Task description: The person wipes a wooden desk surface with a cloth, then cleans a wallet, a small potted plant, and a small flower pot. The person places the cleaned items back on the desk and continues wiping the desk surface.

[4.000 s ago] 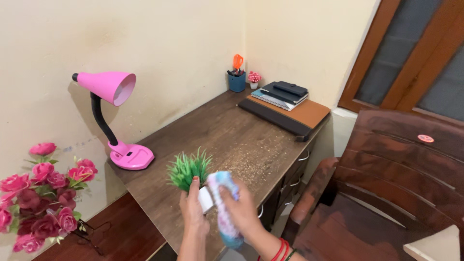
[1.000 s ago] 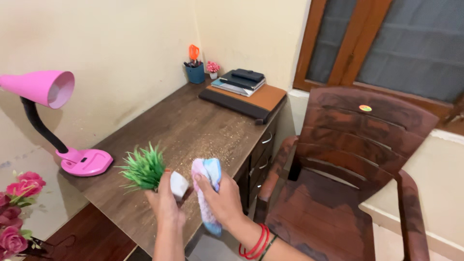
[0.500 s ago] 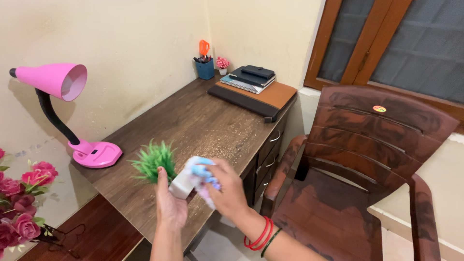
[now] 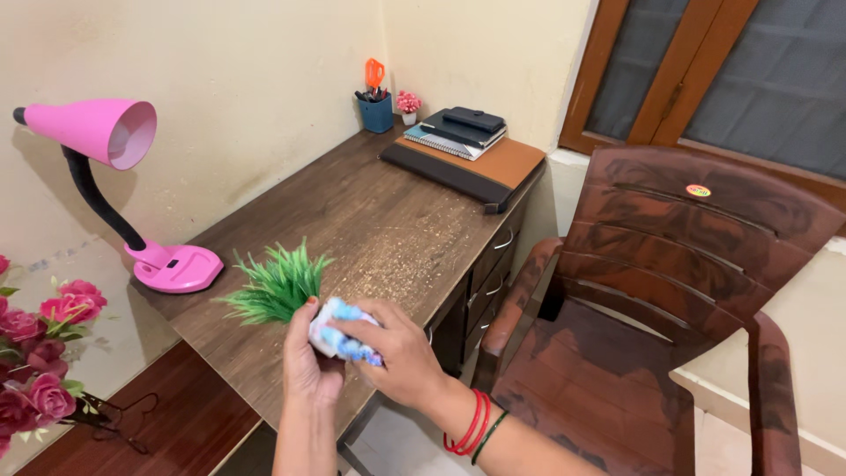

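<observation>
Head view: left hand point(image 4: 307, 370) grips plant point(image 4: 275, 286) by pot (mostly hidden), right hand point(image 4: 398, 353) presses cloth point(image 4: 342, 338) on it, above desk point(image 4: 370, 220) front edge; chair point(image 4: 652, 308) just beside desk.

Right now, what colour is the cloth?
Pale blue with pink and white patches; the cloth shows in the head view.

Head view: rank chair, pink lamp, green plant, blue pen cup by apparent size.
1. Chair
2. Pink lamp
3. Green plant, though it is nearest the camera
4. Blue pen cup, though it is farthest away
</observation>
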